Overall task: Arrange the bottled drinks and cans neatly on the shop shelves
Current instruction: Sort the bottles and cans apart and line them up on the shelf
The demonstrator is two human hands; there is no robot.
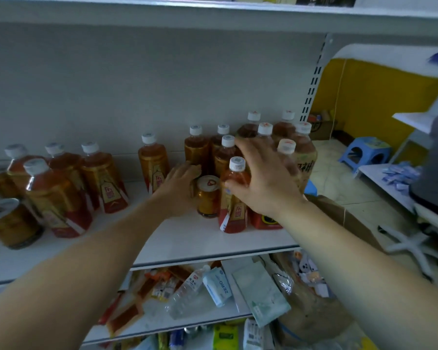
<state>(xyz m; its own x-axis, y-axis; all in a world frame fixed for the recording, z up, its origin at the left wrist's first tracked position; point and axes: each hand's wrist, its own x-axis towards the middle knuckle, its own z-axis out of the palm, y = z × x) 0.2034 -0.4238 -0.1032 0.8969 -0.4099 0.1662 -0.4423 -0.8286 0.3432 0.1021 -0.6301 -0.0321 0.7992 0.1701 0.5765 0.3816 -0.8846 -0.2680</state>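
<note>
Head view: we see the left hand (pixel 178 184), fingers straight, touching the can (pixel 208 198) just to its right. The right hand (pixel 263 178), fingers spread apart, rests on the front bottle (pixel 234 210) beneath its thumb, on the shelf (pixel 187 238).

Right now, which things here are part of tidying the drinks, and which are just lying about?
Part of the job: tea bottles, gold-lidded can, cans at far left, left hand, right hand.
Lying about: blue stool, ZERO pouch, pale packet.
</note>
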